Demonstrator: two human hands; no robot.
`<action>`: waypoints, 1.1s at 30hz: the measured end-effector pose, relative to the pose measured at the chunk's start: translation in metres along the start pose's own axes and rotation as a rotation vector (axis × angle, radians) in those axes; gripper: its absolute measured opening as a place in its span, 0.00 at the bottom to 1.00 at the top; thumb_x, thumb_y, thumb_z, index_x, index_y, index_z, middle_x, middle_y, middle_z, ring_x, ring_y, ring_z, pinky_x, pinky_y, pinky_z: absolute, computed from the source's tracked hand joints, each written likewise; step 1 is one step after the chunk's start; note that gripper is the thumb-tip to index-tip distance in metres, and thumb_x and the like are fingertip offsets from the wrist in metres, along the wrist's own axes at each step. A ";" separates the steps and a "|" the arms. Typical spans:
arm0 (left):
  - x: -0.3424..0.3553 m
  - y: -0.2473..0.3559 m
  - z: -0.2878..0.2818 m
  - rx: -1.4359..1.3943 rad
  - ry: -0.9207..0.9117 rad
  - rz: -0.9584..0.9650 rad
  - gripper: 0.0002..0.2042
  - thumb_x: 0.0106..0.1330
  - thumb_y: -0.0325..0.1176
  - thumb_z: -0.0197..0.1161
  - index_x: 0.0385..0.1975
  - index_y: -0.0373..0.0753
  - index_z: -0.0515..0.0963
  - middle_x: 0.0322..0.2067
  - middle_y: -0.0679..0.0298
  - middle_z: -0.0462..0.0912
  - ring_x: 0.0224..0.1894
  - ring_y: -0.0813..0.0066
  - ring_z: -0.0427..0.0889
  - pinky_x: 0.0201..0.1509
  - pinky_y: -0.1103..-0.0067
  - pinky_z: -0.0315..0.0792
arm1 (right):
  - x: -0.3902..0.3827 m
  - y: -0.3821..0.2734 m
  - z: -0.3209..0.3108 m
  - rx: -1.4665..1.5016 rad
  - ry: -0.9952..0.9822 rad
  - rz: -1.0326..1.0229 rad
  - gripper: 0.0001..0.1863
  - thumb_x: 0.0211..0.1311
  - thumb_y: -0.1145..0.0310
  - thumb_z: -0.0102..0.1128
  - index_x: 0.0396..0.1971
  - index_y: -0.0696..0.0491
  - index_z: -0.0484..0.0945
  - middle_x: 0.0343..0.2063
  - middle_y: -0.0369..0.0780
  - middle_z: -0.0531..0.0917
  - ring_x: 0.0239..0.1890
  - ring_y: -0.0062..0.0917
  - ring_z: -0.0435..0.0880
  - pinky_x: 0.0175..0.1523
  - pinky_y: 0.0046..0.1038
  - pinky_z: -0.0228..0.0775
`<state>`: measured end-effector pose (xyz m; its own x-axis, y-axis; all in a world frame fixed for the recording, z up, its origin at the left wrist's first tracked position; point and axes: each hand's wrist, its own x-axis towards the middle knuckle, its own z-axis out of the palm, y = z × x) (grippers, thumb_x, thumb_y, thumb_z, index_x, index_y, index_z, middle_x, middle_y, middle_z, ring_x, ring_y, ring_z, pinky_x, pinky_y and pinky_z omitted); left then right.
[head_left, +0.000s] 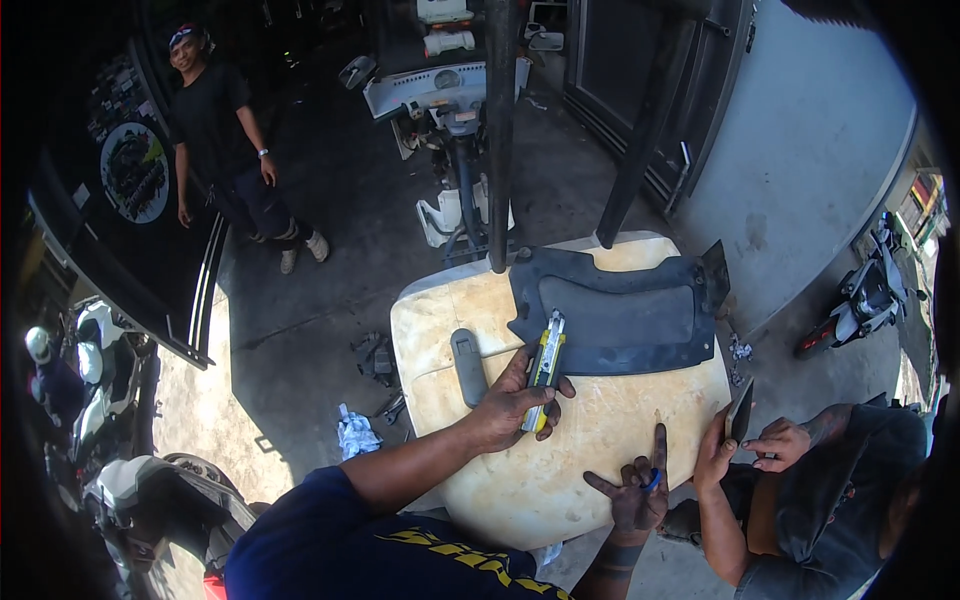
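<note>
a: what's in your left hand?

b: a yellow and black box cutter. my fingers are wrapped around its lower half, and its tip points away from me, up toward the dark plastic panel lying on the table. the cutter's nose sits right at the panel's near edge, by its left corner.

a: and your right hand?

b: it's down at the near edge of the table, grimy, with the index finger stretched straight out over the tabletop and the thumb spread to the side. the other fingers are curled in over something small and blue; i can't tell what it is.

a: what else is on the table?

b: a grey handle-shaped piece, just left of my left hand, lying loose on the pale, scuffed top. a dark post rises at the far edge, next to the panel.

a: anyone beside you?

b: yes, a person crouches at my right. one of their hands holds a thin dark flat piece upright by the table's corner, the other hand is near it.

a: and further off?

b: another person in black stands well apart on the concrete floor, a stripped scooter stands beyond the table, and a crumpled rag lies on the floor to the left.
</note>
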<state>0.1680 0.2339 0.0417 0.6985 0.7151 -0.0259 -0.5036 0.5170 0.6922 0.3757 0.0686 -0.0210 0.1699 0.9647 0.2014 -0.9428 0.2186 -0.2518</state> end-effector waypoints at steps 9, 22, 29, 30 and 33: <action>0.001 0.003 0.005 0.019 0.070 0.014 0.32 0.68 0.27 0.58 0.66 0.58 0.49 0.45 0.53 0.75 0.30 0.71 0.82 0.24 0.77 0.74 | 0.006 -0.005 0.002 0.032 -0.022 0.029 0.51 0.61 0.73 0.58 0.74 0.42 0.30 0.37 0.36 0.78 0.47 0.25 0.81 0.59 0.80 0.45; -0.002 -0.005 0.014 0.269 0.093 0.128 0.23 0.71 0.30 0.55 0.62 0.52 0.56 0.43 0.56 0.77 0.27 0.74 0.80 0.23 0.78 0.74 | 0.005 0.014 0.007 -0.121 0.173 -0.207 0.39 0.69 0.69 0.55 0.73 0.39 0.45 0.42 0.33 0.81 0.52 0.24 0.80 0.59 0.71 0.63; -0.004 -0.007 0.008 0.349 0.062 0.188 0.35 0.64 0.26 0.62 0.67 0.53 0.51 0.46 0.58 0.76 0.32 0.75 0.80 0.27 0.78 0.76 | -0.003 0.028 0.010 -0.258 0.271 -0.343 0.41 0.67 0.73 0.58 0.72 0.40 0.44 0.41 0.36 0.81 0.49 0.24 0.81 0.59 0.63 0.69; -0.006 -0.008 0.007 0.352 0.058 0.190 0.35 0.64 0.26 0.62 0.67 0.53 0.51 0.46 0.58 0.76 0.32 0.75 0.80 0.27 0.78 0.76 | -0.002 0.029 0.010 -0.275 0.279 -0.369 0.41 0.67 0.74 0.58 0.72 0.41 0.45 0.41 0.36 0.81 0.49 0.24 0.81 0.59 0.62 0.70; -0.007 -0.011 0.005 0.387 0.040 0.244 0.38 0.62 0.25 0.63 0.69 0.53 0.50 0.46 0.57 0.76 0.32 0.75 0.79 0.28 0.78 0.76 | 0.000 0.031 0.010 -0.335 0.302 -0.420 0.39 0.67 0.75 0.57 0.71 0.43 0.46 0.42 0.37 0.79 0.49 0.25 0.80 0.59 0.58 0.72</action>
<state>0.1712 0.2210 0.0378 0.5592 0.8157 0.1483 -0.4185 0.1233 0.8998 0.3439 0.0738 -0.0188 0.6275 0.7741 0.0831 -0.6442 0.5762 -0.5030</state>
